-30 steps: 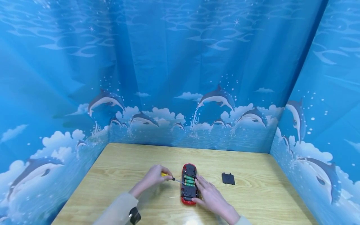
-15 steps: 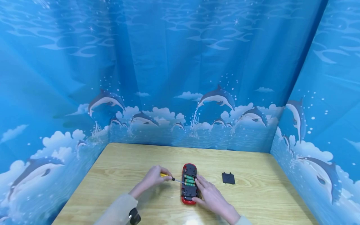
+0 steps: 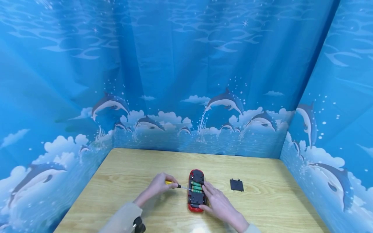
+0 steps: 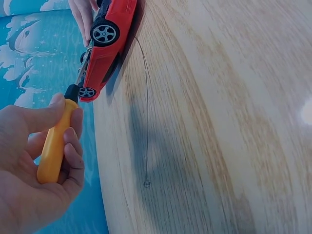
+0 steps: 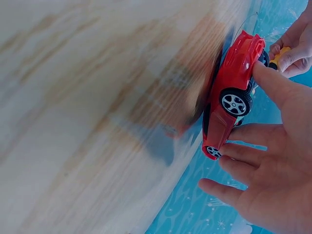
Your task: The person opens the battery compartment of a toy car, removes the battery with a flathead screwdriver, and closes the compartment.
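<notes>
A red toy car [image 3: 196, 176] lies wheels up on the table, its black underside showing. Green batteries [image 3: 196, 187] sit in its uncovered compartment. My left hand [image 3: 159, 183] grips the yellow handle of a screwdriver [image 4: 53, 156], thumb and fingers wrapped around it. The thin metal shaft slants to the car, its tip at the lowest battery in the head view. With fingers fairly straight, my right hand [image 5: 275, 161] rests along the car's right side, thumb by the near end and fingertips beside the batteries. The car's red body [image 5: 239, 63] shows in the right wrist view.
To the right of the car lies a black battery cover [image 3: 236, 185]. A thin wire [image 4: 146, 122] with a small loop at its end runs from the car over the wooden table [image 3: 140, 161]. Blue dolphin curtains [image 3: 175, 81] hang behind and at both sides.
My left hand and the screwdriver handle have shifted very slightly downward, the tip staying at the batteries. My right hand, the car and the cover look unchanged.
</notes>
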Available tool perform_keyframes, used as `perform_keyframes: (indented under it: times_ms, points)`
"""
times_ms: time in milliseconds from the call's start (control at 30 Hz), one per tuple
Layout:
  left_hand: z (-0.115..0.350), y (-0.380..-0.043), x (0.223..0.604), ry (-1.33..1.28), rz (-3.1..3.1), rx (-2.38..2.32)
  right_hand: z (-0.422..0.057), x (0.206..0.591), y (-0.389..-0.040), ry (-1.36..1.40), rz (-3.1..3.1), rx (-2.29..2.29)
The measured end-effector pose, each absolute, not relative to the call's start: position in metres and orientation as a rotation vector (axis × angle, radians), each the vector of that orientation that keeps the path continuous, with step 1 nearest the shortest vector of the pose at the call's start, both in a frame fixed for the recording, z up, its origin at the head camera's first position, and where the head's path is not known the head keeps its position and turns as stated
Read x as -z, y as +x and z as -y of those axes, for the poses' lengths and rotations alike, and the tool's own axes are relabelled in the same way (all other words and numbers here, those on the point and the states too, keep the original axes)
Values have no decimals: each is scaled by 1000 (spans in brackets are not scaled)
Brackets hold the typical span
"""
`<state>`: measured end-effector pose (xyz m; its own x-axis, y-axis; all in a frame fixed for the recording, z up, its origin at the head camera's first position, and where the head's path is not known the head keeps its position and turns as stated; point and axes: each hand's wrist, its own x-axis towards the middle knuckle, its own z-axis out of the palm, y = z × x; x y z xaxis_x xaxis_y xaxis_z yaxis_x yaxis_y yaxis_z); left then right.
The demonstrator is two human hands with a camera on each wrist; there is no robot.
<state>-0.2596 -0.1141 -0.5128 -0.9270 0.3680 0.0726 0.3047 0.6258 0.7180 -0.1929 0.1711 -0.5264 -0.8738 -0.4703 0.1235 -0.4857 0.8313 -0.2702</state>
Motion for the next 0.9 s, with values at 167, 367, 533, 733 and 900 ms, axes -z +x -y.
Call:
perform_keyframes:
  times_ms: [167,367,533,733,900]
  points:
    - [113,-257,512,552,-2742,-1200,-171,527,-193,764,2962,-450]
    - [112,-254,511,555,-2754,-1189,-172,527,-193,761,2969,-449]
    - [110,-254,507,573,-2786,-1153,-172,527,-194,758,2974,-457]
    - [108,-253,503,601,-2822,-1102,-171,525,-192,756,2970,-473]
    - [107,-252,500,611,-2876,-1032,-169,523,-191,743,2993,-487]
